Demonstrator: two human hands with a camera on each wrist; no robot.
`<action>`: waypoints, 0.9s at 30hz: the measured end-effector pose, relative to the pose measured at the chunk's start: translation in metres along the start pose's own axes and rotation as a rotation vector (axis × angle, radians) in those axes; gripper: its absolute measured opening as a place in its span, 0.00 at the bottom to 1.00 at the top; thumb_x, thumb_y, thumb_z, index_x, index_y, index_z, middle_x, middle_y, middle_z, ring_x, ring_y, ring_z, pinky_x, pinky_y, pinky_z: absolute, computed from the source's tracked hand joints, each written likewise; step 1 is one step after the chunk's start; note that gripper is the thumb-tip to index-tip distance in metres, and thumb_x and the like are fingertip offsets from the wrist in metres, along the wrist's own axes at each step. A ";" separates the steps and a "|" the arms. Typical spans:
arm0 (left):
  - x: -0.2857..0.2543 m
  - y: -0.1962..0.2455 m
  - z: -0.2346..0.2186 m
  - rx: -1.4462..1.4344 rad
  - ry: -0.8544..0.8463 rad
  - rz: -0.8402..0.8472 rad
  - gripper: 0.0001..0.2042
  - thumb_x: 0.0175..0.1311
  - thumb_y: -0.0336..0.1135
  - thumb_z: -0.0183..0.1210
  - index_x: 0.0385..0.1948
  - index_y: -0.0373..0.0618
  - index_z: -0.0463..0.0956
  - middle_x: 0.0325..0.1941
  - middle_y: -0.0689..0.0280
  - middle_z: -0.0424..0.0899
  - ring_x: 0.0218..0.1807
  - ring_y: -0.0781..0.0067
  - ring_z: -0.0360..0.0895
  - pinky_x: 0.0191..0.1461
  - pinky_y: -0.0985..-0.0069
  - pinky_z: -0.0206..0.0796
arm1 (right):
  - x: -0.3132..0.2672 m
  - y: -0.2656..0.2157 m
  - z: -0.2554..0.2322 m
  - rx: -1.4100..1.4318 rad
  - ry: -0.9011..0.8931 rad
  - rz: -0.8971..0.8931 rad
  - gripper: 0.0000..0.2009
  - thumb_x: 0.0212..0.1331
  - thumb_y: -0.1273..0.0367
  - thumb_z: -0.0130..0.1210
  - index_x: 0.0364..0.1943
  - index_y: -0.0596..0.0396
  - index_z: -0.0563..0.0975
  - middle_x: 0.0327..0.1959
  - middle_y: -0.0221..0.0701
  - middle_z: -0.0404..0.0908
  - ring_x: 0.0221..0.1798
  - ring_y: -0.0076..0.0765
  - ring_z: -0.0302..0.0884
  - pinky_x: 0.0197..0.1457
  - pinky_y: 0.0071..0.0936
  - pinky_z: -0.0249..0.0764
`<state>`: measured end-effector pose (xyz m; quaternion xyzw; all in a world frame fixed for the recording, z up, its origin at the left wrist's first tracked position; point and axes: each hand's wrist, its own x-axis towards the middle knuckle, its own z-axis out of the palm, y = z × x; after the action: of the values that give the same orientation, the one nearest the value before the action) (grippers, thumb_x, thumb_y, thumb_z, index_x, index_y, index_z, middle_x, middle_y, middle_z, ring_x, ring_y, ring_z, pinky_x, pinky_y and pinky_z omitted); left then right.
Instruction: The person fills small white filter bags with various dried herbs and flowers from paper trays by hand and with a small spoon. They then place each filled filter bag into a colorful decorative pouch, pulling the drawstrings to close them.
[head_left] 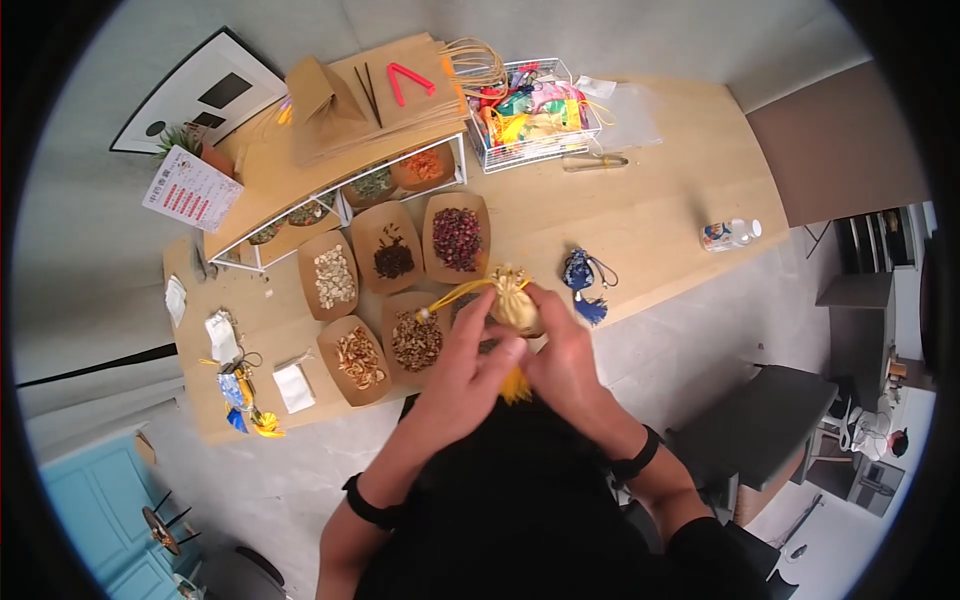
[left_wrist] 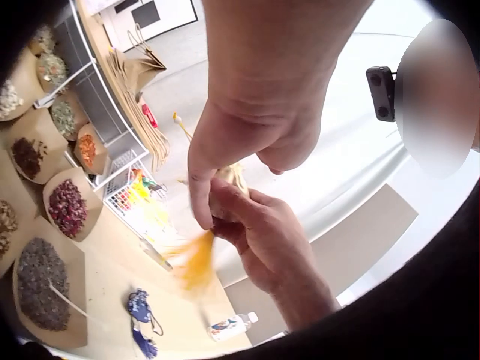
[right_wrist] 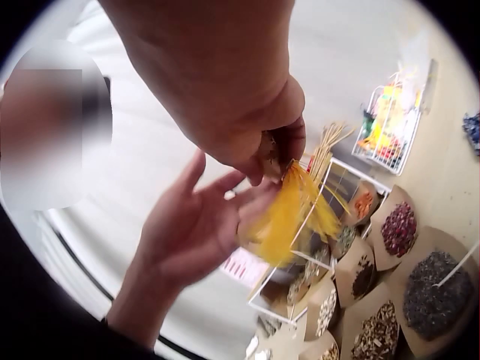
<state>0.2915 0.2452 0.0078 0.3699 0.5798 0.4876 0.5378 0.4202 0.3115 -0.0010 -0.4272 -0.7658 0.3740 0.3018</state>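
A small gold drawstring pouch [head_left: 515, 302] is held up over the table's front edge, its gathered neck uppermost. My right hand [head_left: 566, 362] grips it from the right, fingers and thumb curled around its side. The left hand [head_left: 462, 362] is at the pouch's other side, its fingertips close against the fabric. In the right wrist view that left hand [right_wrist: 193, 234] shows its palm with fingers fairly straight, behind the tassel. The yellow tassel [right_wrist: 289, 217] hangs beneath the pouch, blurred. A yellow cord [head_left: 455, 296] with a bead runs out leftward from the neck. Much of the pouch is hidden by fingers.
Paper trays of dried herbs, including red buds [head_left: 457, 240], stand just beyond the hands. A blue tasselled sachet [head_left: 580, 270] lies to the right, a bottle [head_left: 732, 235] farther right. Behind are a wire basket [head_left: 535, 150] of colourful pouches and a shelf [head_left: 340, 205].
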 end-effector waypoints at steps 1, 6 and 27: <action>-0.001 0.001 0.004 -0.006 0.047 0.023 0.25 0.70 0.32 0.54 0.65 0.34 0.58 0.56 0.57 0.73 0.55 0.74 0.74 0.54 0.76 0.71 | -0.005 -0.007 0.004 -0.020 -0.058 -0.030 0.24 0.50 0.76 0.64 0.54 0.63 0.72 0.50 0.53 0.76 0.48 0.58 0.79 0.46 0.41 0.78; -0.018 -0.005 -0.024 -0.132 0.083 -0.072 0.27 0.67 0.31 0.56 0.65 0.35 0.56 0.52 0.59 0.76 0.53 0.75 0.75 0.56 0.76 0.69 | -0.021 -0.021 -0.006 0.140 -0.334 -0.209 0.20 0.53 0.83 0.53 0.53 0.62 0.74 0.53 0.48 0.75 0.46 0.55 0.79 0.48 0.38 0.78; -0.054 0.020 -0.024 0.540 0.062 0.389 0.20 0.52 0.17 0.59 0.48 0.41 0.70 0.56 0.54 0.77 0.58 0.51 0.75 0.60 0.64 0.67 | -0.027 -0.034 -0.033 0.566 -0.441 0.210 0.09 0.57 0.79 0.55 0.42 0.58 0.76 0.34 0.31 0.79 0.33 0.25 0.77 0.38 0.23 0.74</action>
<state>0.2744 0.1945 0.0402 0.5878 0.6229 0.4207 0.2993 0.4440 0.2856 0.0413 -0.3122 -0.6307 0.6829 0.1958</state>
